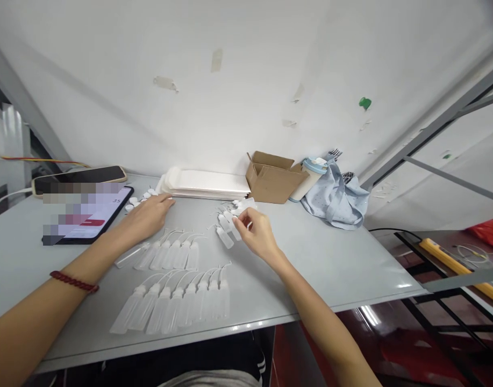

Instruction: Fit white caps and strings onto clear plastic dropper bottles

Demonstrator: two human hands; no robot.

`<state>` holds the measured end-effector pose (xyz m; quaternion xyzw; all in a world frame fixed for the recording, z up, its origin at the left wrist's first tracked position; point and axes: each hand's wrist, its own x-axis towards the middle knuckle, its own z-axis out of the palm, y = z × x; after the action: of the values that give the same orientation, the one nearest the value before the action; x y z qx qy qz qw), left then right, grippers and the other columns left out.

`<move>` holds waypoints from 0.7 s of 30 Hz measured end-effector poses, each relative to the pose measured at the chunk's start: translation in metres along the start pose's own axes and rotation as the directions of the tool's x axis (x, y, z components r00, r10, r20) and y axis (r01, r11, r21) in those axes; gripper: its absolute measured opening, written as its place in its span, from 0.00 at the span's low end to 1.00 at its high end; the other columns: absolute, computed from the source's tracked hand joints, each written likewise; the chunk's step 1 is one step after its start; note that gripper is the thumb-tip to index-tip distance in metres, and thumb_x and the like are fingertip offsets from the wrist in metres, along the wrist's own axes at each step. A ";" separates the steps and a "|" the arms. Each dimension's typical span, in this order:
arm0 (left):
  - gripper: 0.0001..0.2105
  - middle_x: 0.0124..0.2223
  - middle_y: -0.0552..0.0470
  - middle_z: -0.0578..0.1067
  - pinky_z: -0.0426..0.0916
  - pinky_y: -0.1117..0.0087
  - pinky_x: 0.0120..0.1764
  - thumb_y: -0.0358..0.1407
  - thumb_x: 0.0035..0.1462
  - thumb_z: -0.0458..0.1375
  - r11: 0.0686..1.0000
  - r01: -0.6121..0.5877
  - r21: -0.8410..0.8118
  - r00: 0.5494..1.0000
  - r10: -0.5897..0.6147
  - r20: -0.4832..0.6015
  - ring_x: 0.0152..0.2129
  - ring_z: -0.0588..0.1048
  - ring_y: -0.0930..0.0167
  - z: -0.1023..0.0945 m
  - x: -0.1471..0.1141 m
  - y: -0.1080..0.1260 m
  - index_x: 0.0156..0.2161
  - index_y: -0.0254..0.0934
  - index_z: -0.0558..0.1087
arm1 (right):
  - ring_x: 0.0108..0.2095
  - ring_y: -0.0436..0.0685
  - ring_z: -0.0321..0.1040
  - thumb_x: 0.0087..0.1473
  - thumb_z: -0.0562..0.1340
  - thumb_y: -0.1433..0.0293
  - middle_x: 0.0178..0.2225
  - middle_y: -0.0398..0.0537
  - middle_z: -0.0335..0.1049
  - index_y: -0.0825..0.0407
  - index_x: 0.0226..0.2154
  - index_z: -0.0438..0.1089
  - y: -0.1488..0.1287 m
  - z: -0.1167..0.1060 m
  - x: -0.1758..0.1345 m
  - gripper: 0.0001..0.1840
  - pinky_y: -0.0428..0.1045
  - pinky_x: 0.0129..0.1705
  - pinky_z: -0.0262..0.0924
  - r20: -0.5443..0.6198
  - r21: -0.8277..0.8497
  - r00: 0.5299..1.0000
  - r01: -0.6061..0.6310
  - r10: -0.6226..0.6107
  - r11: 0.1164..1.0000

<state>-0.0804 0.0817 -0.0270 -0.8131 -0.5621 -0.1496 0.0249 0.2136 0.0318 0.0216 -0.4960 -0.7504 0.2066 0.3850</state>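
My left hand (151, 215) lies on the table at the left, its fingers stretched out toward a stack of flat white pieces (209, 183). Small white caps (134, 202) are scattered just beyond it. My right hand (257, 232) has thumb and forefinger pinched on a small white plastic bottle at the edge of a loose pile of small bottles (224, 236). Nearer me, a front row of translucent squeeze bottles (174, 307) with thin bent spouts lies side by side. A second row of such bottles (171, 255) lies behind it, partly next to my left forearm.
An open cardboard box (273, 185), a lidded cup (305, 185) and a light blue cloth (337, 199) stand along the wall. At the left lie a tablet (88, 220) and a phone (80, 177) with a cable. The table's front edge (246, 326) is close to me.
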 end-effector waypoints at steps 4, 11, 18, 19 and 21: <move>0.20 0.46 0.36 0.76 0.65 0.57 0.50 0.31 0.53 0.44 1.000 -0.015 -0.013 1.000 0.015 0.000 0.46 0.73 0.56 0.003 0.001 -0.003 0.45 0.32 0.74 | 0.15 0.46 0.53 0.50 0.58 0.73 0.12 0.38 0.57 0.52 0.11 0.57 -0.016 -0.013 -0.006 0.20 0.44 0.21 0.48 0.592 -0.032 0.799 -0.102 0.101 0.994; 0.17 0.41 0.39 0.77 0.67 0.58 0.46 0.34 0.54 0.44 0.998 0.010 -0.062 1.000 -0.012 -0.021 0.41 0.74 0.57 -0.006 0.001 0.006 0.38 0.35 0.74 | 0.14 0.48 0.65 0.55 0.59 0.64 0.12 0.40 0.65 0.54 0.11 0.64 -0.036 -0.015 -0.014 0.23 0.44 0.25 0.61 0.961 -0.182 0.191 -0.107 0.200 0.977; 0.18 0.43 0.40 0.78 0.68 0.60 0.46 0.38 0.53 0.44 0.987 0.042 -0.153 0.998 -0.047 -0.031 0.42 0.75 0.58 -0.021 0.000 0.027 0.40 0.33 0.73 | 0.15 0.49 0.66 0.54 0.59 0.62 0.12 0.41 0.65 0.55 0.13 0.64 -0.037 -0.009 -0.015 0.23 0.44 0.24 0.61 0.958 -0.243 0.133 -0.094 0.254 0.966; 0.18 0.43 0.41 0.78 0.68 0.61 0.45 0.39 0.53 0.45 0.985 0.048 -0.163 0.998 -0.054 -0.031 0.41 0.76 0.59 -0.023 -0.001 0.029 0.40 0.33 0.73 | 0.15 0.49 0.66 0.54 0.59 0.62 0.13 0.41 0.66 0.55 0.13 0.64 -0.036 -0.009 -0.014 0.23 0.44 0.25 0.61 0.956 -0.252 0.128 -0.095 0.263 0.963; 0.18 0.41 0.44 0.79 0.69 0.64 0.43 0.40 0.52 0.46 0.977 0.062 -0.205 0.997 -0.069 -0.025 0.38 0.76 0.61 -0.026 -0.001 0.033 0.39 0.35 0.73 | 0.16 0.48 0.67 0.53 0.59 0.61 0.14 0.41 0.66 0.55 0.13 0.64 -0.035 -0.010 -0.013 0.23 0.44 0.26 0.61 0.952 -0.266 0.131 -0.082 0.275 0.960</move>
<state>-0.0561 0.0628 0.0016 -0.7898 -0.5698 -0.2204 -0.0545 0.2035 0.0040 0.0470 -0.3553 -0.7674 0.4661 -0.2601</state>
